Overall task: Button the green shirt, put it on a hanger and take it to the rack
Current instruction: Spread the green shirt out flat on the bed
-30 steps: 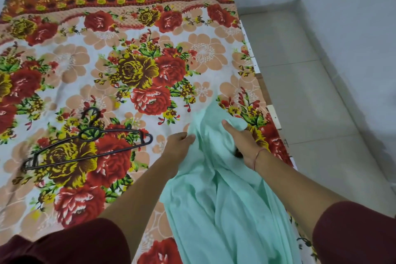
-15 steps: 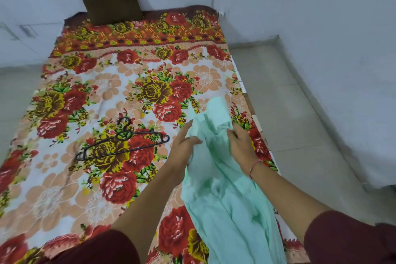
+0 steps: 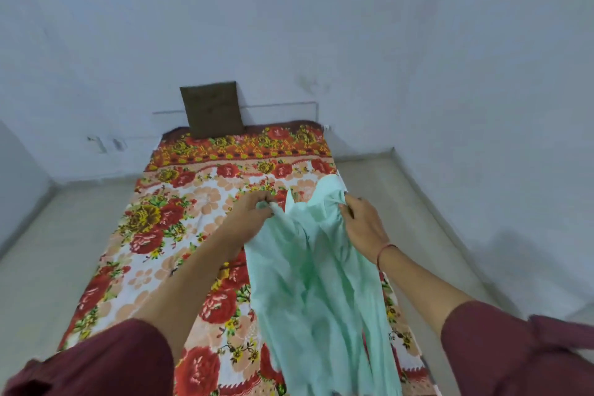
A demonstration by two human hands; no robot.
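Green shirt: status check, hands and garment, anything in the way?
Left hand and right hand both clutching green shirt by its top. Shirt lifted, trailing over floral bed. Hanger not visible. Nothing obstructing.

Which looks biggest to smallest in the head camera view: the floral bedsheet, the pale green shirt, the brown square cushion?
1. Floral bedsheet, largest.
2. Pale green shirt, though it lies nearer the camera, which enlarges it.
3. Brown square cushion, smallest, though farthest away.
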